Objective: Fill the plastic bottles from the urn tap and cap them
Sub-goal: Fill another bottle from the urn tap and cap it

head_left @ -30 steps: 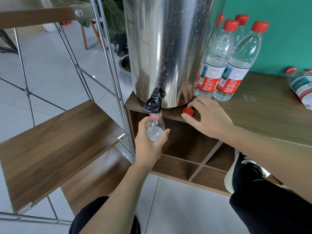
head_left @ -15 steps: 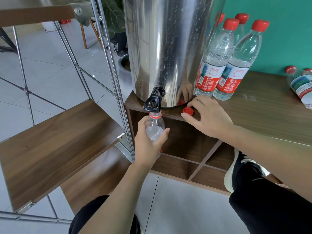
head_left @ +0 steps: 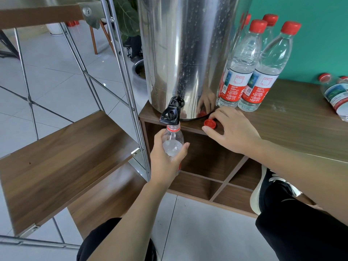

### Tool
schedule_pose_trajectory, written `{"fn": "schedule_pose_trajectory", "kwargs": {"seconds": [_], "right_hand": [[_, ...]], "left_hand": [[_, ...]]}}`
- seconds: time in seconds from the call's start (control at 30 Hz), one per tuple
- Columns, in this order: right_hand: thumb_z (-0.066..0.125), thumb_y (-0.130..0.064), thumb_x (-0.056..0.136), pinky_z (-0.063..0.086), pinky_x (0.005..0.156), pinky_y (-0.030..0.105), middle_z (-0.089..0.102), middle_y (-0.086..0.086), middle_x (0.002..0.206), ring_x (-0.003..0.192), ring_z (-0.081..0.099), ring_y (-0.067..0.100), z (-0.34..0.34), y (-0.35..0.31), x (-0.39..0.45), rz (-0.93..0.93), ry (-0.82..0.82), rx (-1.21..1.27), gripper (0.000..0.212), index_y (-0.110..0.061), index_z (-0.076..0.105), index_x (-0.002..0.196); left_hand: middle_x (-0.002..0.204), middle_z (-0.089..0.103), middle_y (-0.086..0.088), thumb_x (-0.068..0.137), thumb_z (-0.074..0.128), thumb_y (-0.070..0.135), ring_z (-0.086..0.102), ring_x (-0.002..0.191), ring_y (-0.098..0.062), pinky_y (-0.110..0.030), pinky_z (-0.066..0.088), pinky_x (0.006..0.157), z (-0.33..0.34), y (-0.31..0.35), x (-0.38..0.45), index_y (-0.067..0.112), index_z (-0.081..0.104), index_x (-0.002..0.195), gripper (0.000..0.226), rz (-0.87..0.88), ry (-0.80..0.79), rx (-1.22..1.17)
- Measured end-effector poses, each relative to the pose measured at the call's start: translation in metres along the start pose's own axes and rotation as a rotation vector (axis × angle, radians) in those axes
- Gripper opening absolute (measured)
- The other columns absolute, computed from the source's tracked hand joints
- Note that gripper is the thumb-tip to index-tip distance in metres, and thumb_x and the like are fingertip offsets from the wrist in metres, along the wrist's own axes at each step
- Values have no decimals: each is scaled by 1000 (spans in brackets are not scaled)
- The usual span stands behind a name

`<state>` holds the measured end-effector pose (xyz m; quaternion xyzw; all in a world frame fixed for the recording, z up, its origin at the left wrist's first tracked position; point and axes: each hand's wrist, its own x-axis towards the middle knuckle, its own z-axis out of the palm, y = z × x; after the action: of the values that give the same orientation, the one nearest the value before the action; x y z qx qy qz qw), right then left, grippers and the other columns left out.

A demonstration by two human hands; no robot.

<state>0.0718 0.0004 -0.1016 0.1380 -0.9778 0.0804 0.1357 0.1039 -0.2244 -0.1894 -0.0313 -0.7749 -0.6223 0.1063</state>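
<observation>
Left hand: the left hand (head_left: 165,157) is wrapped around an open bottle (head_left: 172,146) and holds it upright, below the front edge of the surface (head_left: 293,132).
Bottle: its mouth sits right under the black tap (head_left: 170,114). It has a red ring at the neck.
Urn: the shiny urn (head_left: 186,53) stands at the left front corner of the surface. The tap sticks out over the front edge.
Right hand: the right hand (head_left: 232,131) lies on the surface with its fingers spread around a red cap (head_left: 210,123). The thumb and a finger touch the cap's sides.
Cap: it lies on the surface near the front edge, just beside the urn's base.
Full bottles: capped bottles (head_left: 253,68) stand close together to the right of the urn. One more bottle (head_left: 337,97) lies at the right edge.
</observation>
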Motion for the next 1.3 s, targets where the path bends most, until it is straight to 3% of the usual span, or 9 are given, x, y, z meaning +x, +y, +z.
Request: {"fn": "schedule_pose_trajectory", "kwargs": {"seconds": [0.1,0.43,0.63,0.93,1.13,1.3], "right_hand": [[44,-65,95,46,101,39,61,-2,121,115,53,17,0,0,-1,-4,3,3,55,-21,64,121],[37,-70,94,47,100,41,61,-3,119,114,54,17,1,1,0,-11,1,4,62,-21,64,120],[39,-68,94,47,100,40,61,-2,120,114,54,18,2,1,0,-10,0,4,61,-20,65,120],[39,-69,94,47,100,42,62,-2,120,114,54,18,2,1,0,-7,4,10,61,-20,65,120],[37,-69,94,47,99,41,62,-2,118,113,55,18,3,2,0,-17,10,6,62,-20,65,118],[42,-65,96,47,99,41,61,-2,118,113,54,18,3,2,0,-24,15,4,56,-19,65,118]], "left_hand": [[127,54,34,83,83,45,53,124,4,-15,42,101,0,0,0,46,36,139,73,-2,1,1],[127,52,33,84,83,42,54,123,1,-10,40,97,1,1,0,41,38,141,73,-3,4,-4],[132,57,22,84,84,42,56,124,-2,-14,43,100,0,0,-1,42,37,141,73,6,0,-4],[125,53,32,83,84,42,52,119,11,2,36,91,0,1,0,35,40,143,74,8,19,24],[123,54,34,84,84,39,50,117,16,4,37,90,0,1,-1,40,39,139,71,8,21,18],[124,54,33,84,84,42,53,119,11,2,39,89,0,0,-1,44,36,138,72,-1,17,18]]}}
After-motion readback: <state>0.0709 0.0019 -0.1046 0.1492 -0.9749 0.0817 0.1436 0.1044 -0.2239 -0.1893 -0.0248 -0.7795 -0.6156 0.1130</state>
